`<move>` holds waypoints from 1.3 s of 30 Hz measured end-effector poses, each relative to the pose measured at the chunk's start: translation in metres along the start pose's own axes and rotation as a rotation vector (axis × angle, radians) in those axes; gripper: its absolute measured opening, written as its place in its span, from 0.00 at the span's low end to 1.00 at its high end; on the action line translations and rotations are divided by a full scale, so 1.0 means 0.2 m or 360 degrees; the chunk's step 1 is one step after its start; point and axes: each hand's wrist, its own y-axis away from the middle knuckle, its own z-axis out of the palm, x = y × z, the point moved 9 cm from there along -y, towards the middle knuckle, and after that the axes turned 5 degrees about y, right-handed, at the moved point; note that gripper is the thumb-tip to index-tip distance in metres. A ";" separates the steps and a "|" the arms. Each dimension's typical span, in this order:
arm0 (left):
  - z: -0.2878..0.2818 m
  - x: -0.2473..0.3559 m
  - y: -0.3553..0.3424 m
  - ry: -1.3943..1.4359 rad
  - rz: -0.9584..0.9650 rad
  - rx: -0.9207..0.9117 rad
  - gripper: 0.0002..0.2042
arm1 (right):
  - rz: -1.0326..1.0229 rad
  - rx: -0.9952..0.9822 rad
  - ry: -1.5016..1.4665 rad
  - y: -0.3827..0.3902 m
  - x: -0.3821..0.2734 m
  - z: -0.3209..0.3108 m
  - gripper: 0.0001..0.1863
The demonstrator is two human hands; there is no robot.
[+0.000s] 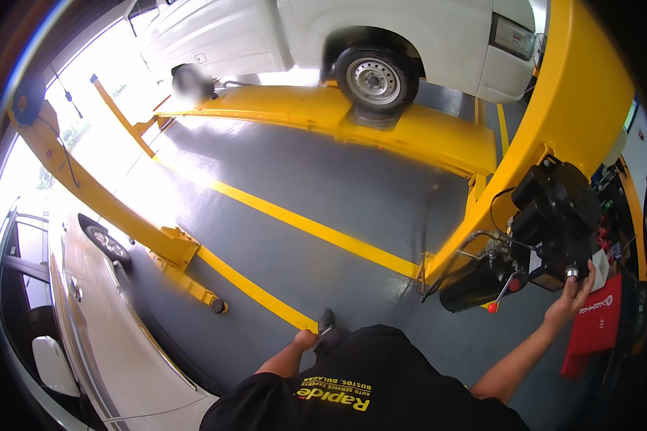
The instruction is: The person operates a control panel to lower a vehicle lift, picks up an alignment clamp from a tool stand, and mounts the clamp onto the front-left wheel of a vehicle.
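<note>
Yellow lines [309, 227] cross the grey floor [302, 172]. The black pump [543, 223] at three o'clock runs eight to two; the half-open right hand [569, 300] touches its silver button [572, 273], facing six. I cannot tell the left hand's [306, 340] grip.

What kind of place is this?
Probably a car repair garage: a white van stands on a yellow ramp, and the right hand touches a black machine on a big yellow post.

Right hand [569, 299] touches black motor unit [546, 226].
</note>
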 end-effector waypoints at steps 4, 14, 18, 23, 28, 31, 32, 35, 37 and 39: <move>0.00 0.01 0.05 -0.0019 -0.0041 0.0052 0.14 | 0.0035 0.0065 0.0014 0.01 0.02 0.00 0.26; 0.03 -0.08 -0.05 -0.0245 0.0003 0.0010 0.16 | 0.0100 0.0051 -0.0076 0.00 -0.01 0.03 0.26; 0.04 -0.03 -0.03 -0.0270 0.0128 -0.0007 0.14 | 0.0038 0.0047 -0.0041 0.00 -0.03 0.03 0.26; 0.02 0.00 0.01 -0.0315 0.0150 -0.0043 0.14 | 0.0049 0.0066 -0.0016 0.00 -0.02 0.02 0.26; 0.00 -0.03 0.02 -0.0006 -0.0040 0.0057 0.15 | 0.0032 0.0097 0.0015 0.00 0.00 -0.01 0.25; -0.01 -0.10 -0.03 0.0016 -0.0102 0.0074 0.17 | 0.0046 0.0108 -0.0039 -0.01 0.00 0.00 0.25; -0.01 -0.11 -0.04 0.0006 -0.0122 0.0049 0.18 | 0.0043 0.0068 -0.0055 -0.01 0.02 0.00 0.25; -0.01 -0.13 -0.03 0.0003 -0.0175 0.0045 0.19 | 0.0054 0.0054 -0.0072 -0.01 0.06 0.00 0.25; 0.02 -0.09 -0.02 0.0032 -0.0188 0.0047 0.19 | -0.0005 0.0015 -0.0057 -0.02 0.01 0.01 0.25; 0.00 0.00 -0.05 -0.0136 -0.0191 -0.0027 0.21 | -0.0020 0.0044 -0.0074 -0.01 0.02 -0.06 0.25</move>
